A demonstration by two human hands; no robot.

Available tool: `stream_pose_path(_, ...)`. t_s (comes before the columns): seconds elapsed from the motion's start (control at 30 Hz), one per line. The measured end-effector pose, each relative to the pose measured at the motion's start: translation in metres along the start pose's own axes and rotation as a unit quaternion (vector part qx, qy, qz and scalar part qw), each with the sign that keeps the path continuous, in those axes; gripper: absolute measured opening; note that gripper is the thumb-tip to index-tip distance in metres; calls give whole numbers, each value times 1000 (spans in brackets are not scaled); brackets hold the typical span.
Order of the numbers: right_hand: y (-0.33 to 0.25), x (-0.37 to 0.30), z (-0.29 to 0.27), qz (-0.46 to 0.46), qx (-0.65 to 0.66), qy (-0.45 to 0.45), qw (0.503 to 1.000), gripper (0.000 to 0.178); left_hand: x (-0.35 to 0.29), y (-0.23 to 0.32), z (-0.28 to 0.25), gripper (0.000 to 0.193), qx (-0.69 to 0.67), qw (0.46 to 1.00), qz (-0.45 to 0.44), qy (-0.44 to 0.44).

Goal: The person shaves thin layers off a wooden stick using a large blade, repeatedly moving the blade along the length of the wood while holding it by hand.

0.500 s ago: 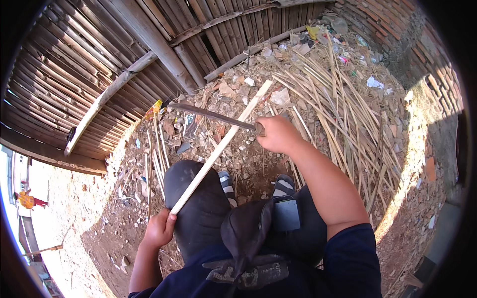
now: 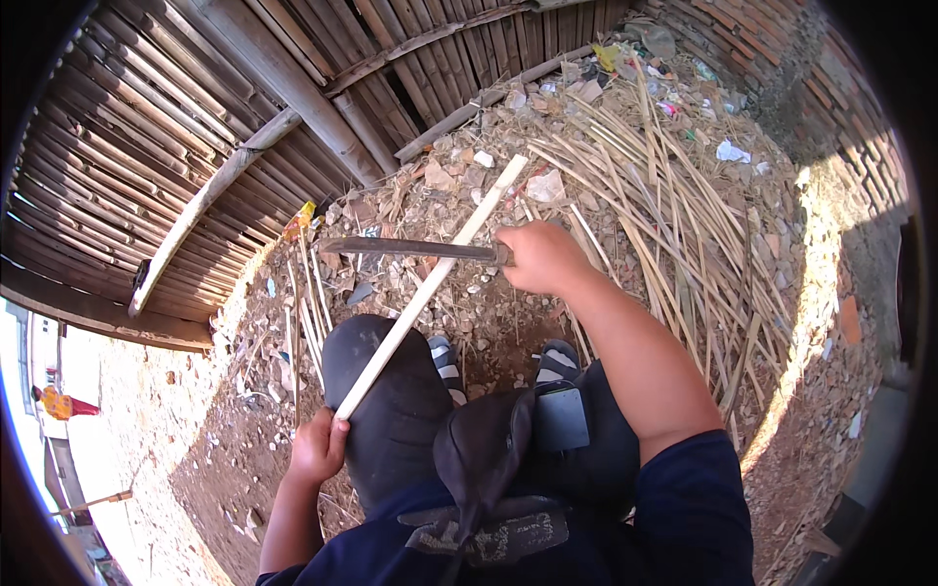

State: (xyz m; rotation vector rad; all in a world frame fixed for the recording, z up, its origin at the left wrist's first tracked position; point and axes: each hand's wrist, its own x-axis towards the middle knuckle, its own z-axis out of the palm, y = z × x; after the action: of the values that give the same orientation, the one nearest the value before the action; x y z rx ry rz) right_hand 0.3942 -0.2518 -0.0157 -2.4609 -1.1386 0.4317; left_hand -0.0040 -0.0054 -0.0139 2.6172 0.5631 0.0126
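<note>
The stick slants forward-right from our gripping left fingers, crossed by the knife our right fingers clench.

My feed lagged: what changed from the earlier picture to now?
The machete turned, its tip coming lower in the picture and its blade now nearly level. Nothing was grabbed or released: the right hand still grips the machete, the left hand the near end of the pale wooden strip.
</note>
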Motion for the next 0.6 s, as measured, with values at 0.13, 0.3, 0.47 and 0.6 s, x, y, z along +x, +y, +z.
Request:
stream_pose_path(0.13, 78, 12, 22, 154, 88, 52, 983, 42, 10, 12, -8, 39, 44, 999, -16, -14)
stream_pose_path(0.3, 70, 8, 12, 164, 122, 136, 969, 43, 5, 9, -10, 37, 92, 996, -5, -7)
stream_pose_path(0.47, 40, -5, -14, 102, 105, 119, 982, 41, 4, 0, 4, 36, 60, 998, 0, 17)
stream_pose_path(0.6, 36, -12, -27, 113, 75, 79, 988, 52, 5, 2, 4, 34, 51, 998, 17, 37)
